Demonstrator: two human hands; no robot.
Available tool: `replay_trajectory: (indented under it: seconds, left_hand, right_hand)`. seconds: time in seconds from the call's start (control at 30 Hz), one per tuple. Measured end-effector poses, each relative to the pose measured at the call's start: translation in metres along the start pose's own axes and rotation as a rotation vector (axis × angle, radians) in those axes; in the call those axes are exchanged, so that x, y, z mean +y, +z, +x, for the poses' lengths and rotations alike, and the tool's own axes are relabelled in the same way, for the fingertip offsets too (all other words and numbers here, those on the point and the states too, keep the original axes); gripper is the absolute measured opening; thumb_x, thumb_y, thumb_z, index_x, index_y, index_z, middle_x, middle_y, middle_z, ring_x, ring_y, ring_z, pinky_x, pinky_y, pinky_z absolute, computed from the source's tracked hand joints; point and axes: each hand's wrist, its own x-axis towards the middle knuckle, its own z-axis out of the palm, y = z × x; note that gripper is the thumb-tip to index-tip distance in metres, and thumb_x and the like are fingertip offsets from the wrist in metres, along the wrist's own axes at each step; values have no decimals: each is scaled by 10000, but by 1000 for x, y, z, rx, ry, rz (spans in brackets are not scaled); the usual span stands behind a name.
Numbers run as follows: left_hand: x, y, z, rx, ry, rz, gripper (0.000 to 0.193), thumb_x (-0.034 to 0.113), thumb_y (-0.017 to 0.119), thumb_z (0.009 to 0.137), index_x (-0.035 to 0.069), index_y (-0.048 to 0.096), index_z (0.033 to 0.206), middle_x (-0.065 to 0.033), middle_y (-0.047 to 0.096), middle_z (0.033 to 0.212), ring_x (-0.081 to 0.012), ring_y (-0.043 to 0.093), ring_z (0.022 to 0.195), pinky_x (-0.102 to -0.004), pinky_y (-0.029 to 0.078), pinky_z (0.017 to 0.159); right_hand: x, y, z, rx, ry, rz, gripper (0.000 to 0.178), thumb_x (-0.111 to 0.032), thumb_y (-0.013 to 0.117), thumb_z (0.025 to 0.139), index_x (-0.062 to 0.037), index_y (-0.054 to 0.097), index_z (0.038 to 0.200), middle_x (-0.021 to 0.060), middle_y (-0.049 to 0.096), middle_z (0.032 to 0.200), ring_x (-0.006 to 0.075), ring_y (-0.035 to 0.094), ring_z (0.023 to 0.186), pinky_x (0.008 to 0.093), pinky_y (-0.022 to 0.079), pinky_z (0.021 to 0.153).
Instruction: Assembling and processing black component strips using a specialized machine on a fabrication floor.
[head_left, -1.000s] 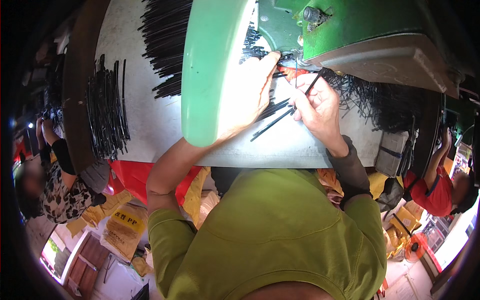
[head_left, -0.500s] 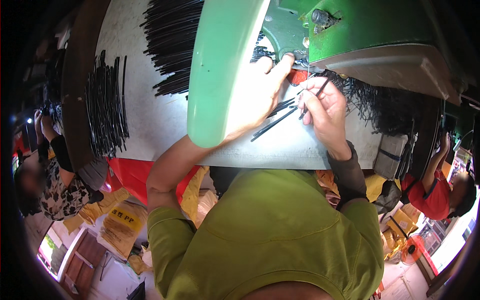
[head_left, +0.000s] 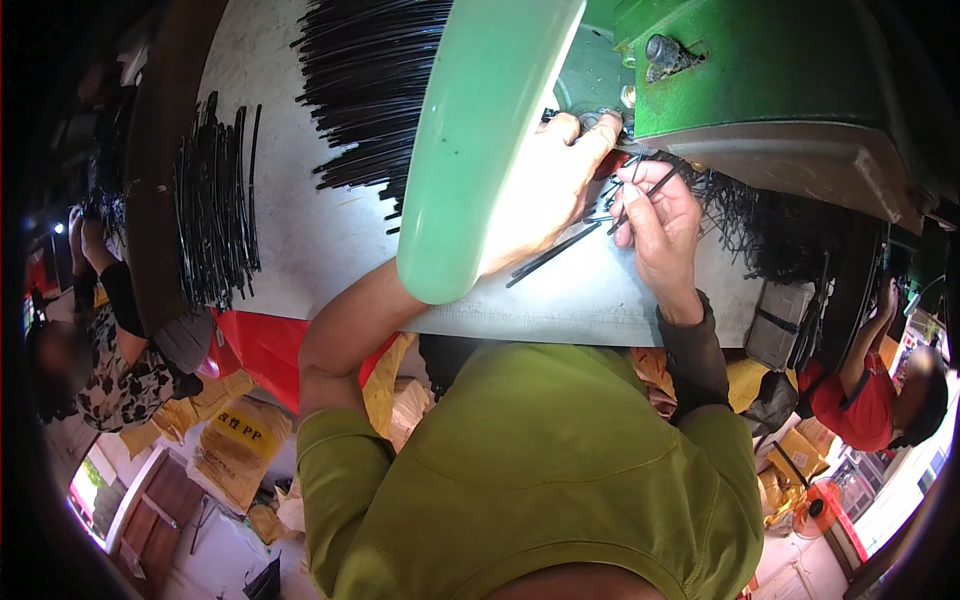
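Table [head_left: 305, 255] under a lamp [head_left: 485, 160], apparently placed to light the work. Right hand [head_left: 657, 225] pinches a black strip [head_left: 661, 183] toward the right edge, probably for fine control; left hand [head_left: 555, 190] lies beside the machine [head_left: 750, 85], its grip indeterminable.

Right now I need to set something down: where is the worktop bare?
The widest bare patch of worktop lies between the left bundle and the larger pile of black rods. A smaller one lies between the right hand and grey box. It is crowded around the left hand and at the tangled heap by the green machine.
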Motion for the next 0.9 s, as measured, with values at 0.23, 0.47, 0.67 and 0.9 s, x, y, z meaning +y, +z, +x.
replay_trajectory:
  seconds: [0.23, 0.47, 0.67, 0.9]
  left_hand:
    - [0, 4, -3, -3, 0, 3, 216, 37, 607, 739, 87, 605, 948, -55, 509, 713, -205, 548, 559, -310, 433, 466]
    - [-4, 1, -1, 3, 36, -31, 210, 46, 608, 758, 79, 604, 966, -71, 520, 742, -209, 556, 570, -310, 439, 476]
    - [-2, 4, -3, -31, -3, 3, 240, 55, 614, 743, 81, 600, 982, -67, 522, 742, -210, 571, 581, -316, 450, 479]
    - [-3, 4, -3, -15, -8, -33, 263, 46, 610, 739, 86, 597, 999, -64, 523, 733, -215, 577, 582, -321, 456, 474]
  right_hand:
    - [5, -1, -2, 8, -11, -14, 120, 13, 520, 899, 28, 553, 1013, 61, 588, 741, 57, 512, 514, 183, 430, 469]
    - [10, 0, 3, 3, -30, 4, 125, 17, 513, 900, 23, 557, 1017, 64, 592, 747, 56, 517, 516, 186, 435, 477]
    - [9, 0, 1, 4, -51, -3, 121, 26, 507, 897, 24, 555, 1008, 66, 594, 741, 57, 521, 521, 188, 436, 480]
    - [11, -1, 1, 4, -59, -15, 127, 27, 508, 896, 24, 556, 1014, 67, 601, 739, 56, 526, 522, 187, 435, 477]
